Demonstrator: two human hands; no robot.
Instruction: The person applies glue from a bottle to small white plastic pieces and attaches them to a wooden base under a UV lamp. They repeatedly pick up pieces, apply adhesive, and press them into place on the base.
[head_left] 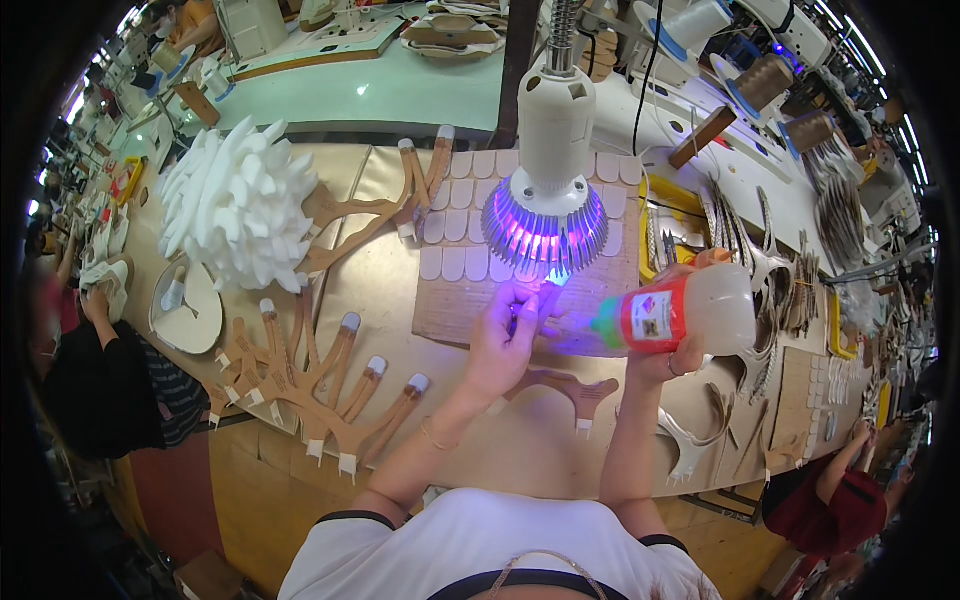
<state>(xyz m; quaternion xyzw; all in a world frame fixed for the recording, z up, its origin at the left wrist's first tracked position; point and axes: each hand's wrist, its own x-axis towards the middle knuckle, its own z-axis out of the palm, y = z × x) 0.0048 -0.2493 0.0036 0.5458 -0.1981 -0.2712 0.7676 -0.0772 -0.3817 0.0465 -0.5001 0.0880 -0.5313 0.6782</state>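
Gluing seems under way: the left hand (pixel 497 345) pinches a small piece under the lamp (pixel 546 215), the right hand (pixel 668 358) grips a squeeze bottle (pixel 690 312), whose tip likely needs steady aiming.

Both bare forearms reach forward; left hand (pixel 500 345) pinched shut with fingers up, right hand (pixel 672 358) curled tight, wrist bent.

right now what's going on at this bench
A person sits at a long workbench under a gooseneck lamp that glows purple. Their left hand holds a small piece up in the light; I cannot tell what it is. Their right hand grips a translucent squeeze bottle tipped sideways, its green nozzle pointing at that piece. Branching brown cut-outs and a heap of white foam pieces lie on the bench.
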